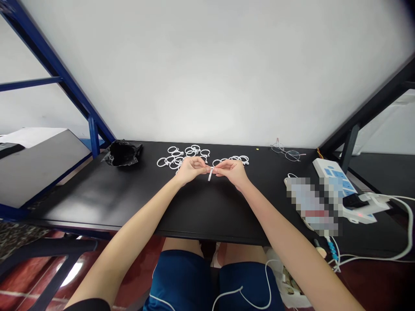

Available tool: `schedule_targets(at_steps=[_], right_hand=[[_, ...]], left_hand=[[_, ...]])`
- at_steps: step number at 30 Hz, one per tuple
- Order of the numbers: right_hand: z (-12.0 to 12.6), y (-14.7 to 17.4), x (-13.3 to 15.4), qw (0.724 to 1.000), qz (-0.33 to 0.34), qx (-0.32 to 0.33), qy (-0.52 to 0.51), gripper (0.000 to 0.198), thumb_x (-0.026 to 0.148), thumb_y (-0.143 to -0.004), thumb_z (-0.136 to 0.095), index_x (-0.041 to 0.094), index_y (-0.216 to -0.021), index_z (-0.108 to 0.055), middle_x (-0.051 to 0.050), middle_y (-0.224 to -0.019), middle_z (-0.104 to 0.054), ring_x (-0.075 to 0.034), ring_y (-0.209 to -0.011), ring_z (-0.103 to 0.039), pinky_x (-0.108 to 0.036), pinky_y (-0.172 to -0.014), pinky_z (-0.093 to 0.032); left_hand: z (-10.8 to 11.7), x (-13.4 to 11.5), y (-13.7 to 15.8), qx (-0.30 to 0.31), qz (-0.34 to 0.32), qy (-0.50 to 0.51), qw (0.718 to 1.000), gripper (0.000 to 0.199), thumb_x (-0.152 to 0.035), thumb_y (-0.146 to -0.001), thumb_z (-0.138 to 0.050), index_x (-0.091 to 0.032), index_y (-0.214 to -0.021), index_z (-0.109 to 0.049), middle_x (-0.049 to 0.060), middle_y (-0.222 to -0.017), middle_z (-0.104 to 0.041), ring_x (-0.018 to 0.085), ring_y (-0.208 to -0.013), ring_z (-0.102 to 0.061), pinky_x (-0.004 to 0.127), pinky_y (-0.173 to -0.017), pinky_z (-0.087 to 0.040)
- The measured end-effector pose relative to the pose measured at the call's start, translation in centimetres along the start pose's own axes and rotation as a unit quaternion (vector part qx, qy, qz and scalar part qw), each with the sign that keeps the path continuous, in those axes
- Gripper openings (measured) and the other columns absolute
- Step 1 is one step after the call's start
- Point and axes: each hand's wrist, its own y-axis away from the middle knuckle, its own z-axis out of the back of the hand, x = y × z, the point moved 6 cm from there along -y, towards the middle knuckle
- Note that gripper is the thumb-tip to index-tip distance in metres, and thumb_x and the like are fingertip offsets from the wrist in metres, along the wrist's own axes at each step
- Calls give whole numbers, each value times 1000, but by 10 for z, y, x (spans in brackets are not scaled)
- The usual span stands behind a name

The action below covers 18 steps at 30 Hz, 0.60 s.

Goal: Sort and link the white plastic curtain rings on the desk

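Observation:
Just above the middle of the black table [210,211], my left hand [193,169] and my right hand [232,172] meet fingertip to fingertip. Both pinch a small white plastic ring [210,174], which appears edge-on as a narrow strip hanging between them. Its finer detail is too small to make out. A loose group of several white plastic rings [175,154], each with a small knob, lies behind and left of my left hand, which partly covers it. More white rings [241,159] lie close together behind my right hand.
A crumpled black plastic bag [122,153] stands open at the left. Eyeglasses [292,154] rest at the back right. Nearer on the right are a blurred-out phone [309,207], a power strip [333,172] and white cables [382,259]. Blue metal posts [93,134] frame the left side.

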Motion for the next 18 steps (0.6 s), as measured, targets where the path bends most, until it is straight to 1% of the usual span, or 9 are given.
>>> schedule_targets(at_steps=[6,11,14,18], right_hand=[[-1,-1,-3,1000,-1,1,-7,36,41,-50,-88,15,-69,-70,-7,-71,-73,-25,-74,-73,-36,-71,-62],[0,-1,-3,1000,-1,-9,-15,37,42,-50,-88,16,-69,-70,-7,-73,-74,-26,-78,-73,-37,-73,-62],[1,-2,-3,1000,-2,-1,-15,37,42,-52,-87,16,-71,-69,-7,-75,-74,-25,-80,-73,-36,-73,-62],[0,-3,-4,1000,-10,4,-17,37,42,-55,-86,16,-76,-69,-6,-78,-74,-24,-81,-72,-32,-69,-61]], left_hand=[[1,1,-1,-6,4,6,1000,33,-28,-59,-84,-12,-70,-58,6,-77,-73,17,-70,-70,30,-70,-57],[2,0,-2,-15,-2,2,1000,31,-29,-61,-83,-12,-71,-59,5,-75,-73,17,-71,-70,30,-70,-57],[2,-2,-2,-18,-3,0,1000,31,-29,-61,-83,-12,-74,-61,5,-74,-72,17,-72,-70,31,-71,-57],[2,-2,-2,-21,6,-7,1000,34,-30,-60,-84,-11,-79,-64,5,-73,-72,18,-73,-71,31,-72,-58]])
